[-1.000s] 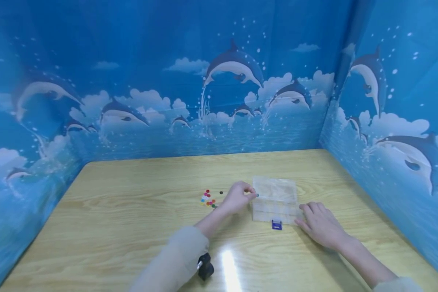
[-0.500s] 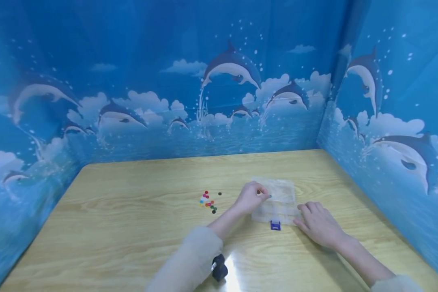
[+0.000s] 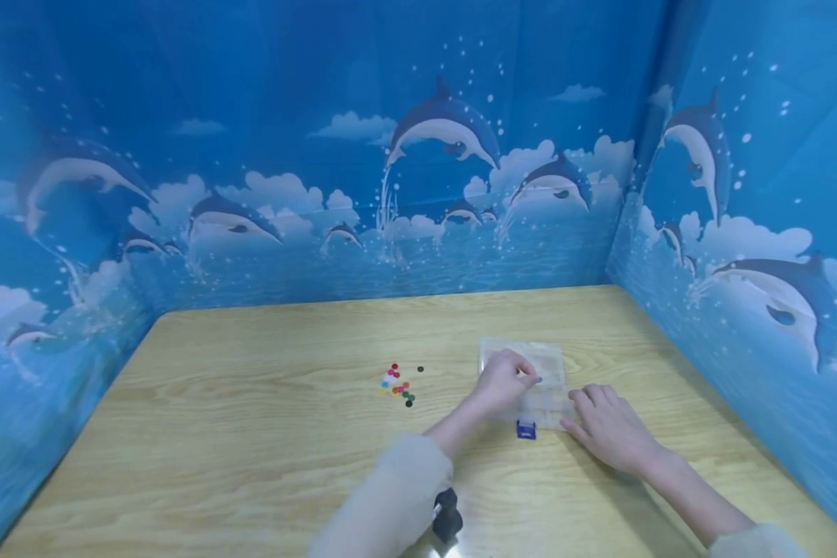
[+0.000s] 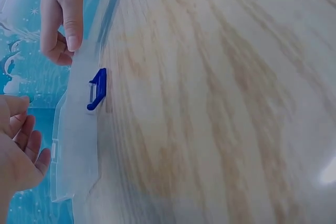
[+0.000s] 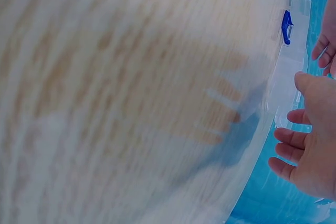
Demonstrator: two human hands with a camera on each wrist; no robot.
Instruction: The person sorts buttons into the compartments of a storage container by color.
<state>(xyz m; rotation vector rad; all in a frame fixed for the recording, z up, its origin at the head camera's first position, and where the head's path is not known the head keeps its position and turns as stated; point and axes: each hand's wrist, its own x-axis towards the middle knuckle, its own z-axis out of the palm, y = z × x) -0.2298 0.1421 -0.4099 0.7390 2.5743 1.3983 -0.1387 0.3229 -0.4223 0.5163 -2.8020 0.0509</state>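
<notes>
Right now I have the left hand (image 3: 500,384) pinching a small disc (image 3: 539,380) over the open clear plastic box (image 3: 553,356), the right hand (image 3: 610,428) loose-fingered at its right edge, probably to steady it, coloured discs (image 3: 406,394) to its left.

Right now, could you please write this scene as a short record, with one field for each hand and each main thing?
Clear box: open on the wooden table
Blue latch: at the box's near edge
Left hand: pinches a small disc over the box; disc colour hard to tell
Right hand: at the box's right edge
Coloured discs: scattered left of the box
Backdrop: blue, printed with dolphins
</notes>
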